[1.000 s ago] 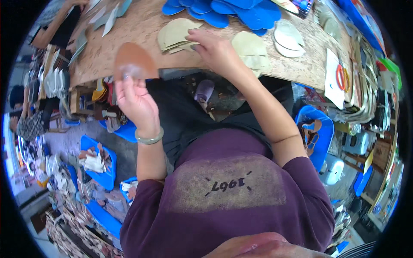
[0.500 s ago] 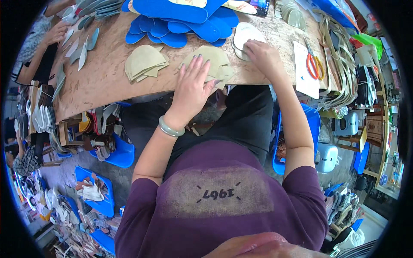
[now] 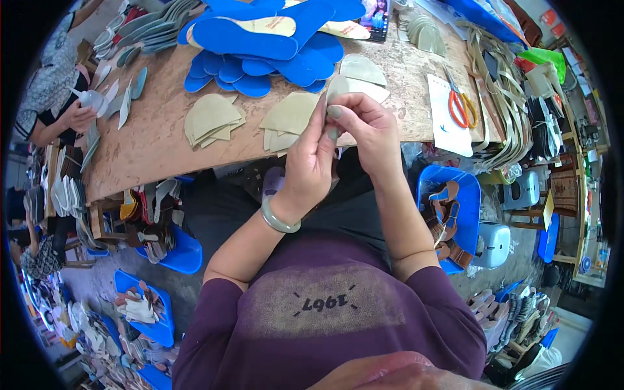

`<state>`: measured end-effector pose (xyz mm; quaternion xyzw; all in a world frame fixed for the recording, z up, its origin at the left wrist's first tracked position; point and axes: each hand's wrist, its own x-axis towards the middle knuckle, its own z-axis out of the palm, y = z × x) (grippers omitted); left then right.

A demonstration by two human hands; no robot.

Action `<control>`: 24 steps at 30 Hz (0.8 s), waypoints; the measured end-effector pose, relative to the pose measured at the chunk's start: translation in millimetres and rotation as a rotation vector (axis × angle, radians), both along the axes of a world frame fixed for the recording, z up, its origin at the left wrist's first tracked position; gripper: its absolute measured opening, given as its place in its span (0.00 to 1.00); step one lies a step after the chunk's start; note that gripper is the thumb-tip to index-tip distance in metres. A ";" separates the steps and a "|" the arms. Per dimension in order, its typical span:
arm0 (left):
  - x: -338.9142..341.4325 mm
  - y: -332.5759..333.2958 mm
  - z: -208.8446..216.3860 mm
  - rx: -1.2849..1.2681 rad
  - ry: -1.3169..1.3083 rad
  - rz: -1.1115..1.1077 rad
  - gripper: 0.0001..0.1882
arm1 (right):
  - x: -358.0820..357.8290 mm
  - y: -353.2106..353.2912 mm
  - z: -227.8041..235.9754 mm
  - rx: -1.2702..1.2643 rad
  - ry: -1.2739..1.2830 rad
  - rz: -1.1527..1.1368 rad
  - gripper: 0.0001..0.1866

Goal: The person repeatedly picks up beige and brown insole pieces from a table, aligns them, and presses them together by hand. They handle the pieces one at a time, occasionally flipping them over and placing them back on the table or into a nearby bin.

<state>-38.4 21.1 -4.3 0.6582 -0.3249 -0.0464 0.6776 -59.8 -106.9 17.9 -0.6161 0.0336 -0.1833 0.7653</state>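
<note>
Over the near edge of the wooden table, my two hands meet on a thin half-round beige piece (image 3: 337, 86), which stands up between them. My left hand (image 3: 307, 162), with a bangle on its wrist, pinches its lower left edge. The thumb and curled fingers of my right hand (image 3: 372, 133) close on the piece's right side. Behind it lies a small pile of pale half-round pieces (image 3: 364, 70). To the left are two fanned stacks of beige half-round pieces, a middle stack (image 3: 286, 114) beside my left hand and a left stack (image 3: 211, 118).
Blue insoles (image 3: 247, 40) are heaped at the back, beside a lit phone (image 3: 377, 18). Orange-handled scissors (image 3: 461, 109) lie over white paper (image 3: 448, 133). Beige straps (image 3: 497, 97) hang off the right edge. At far left a person's hand holds a white bottle (image 3: 93, 101).
My left hand has left the middle stack and my right hand has come back from the pale pile. Both now meet around one raised piece. The person at left now holds a bottle.
</note>
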 end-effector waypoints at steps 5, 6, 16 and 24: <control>6.6 13.7 -15.3 0.028 0.027 0.059 0.23 | -8.7 4.1 -0.4 -0.188 0.104 0.020 0.09; 4.1 16.2 -19.0 0.019 0.014 0.082 0.23 | -11.7 9.0 -0.6 -0.214 0.117 0.012 0.10; 3.5 17.7 -15.2 0.276 -0.518 0.227 0.29 | -15.7 10.7 7.0 -0.345 0.204 0.001 0.10; 3.5 16.5 -15.8 0.213 -0.384 0.171 0.25 | -10.1 1.0 -8.5 -0.327 0.145 0.010 0.08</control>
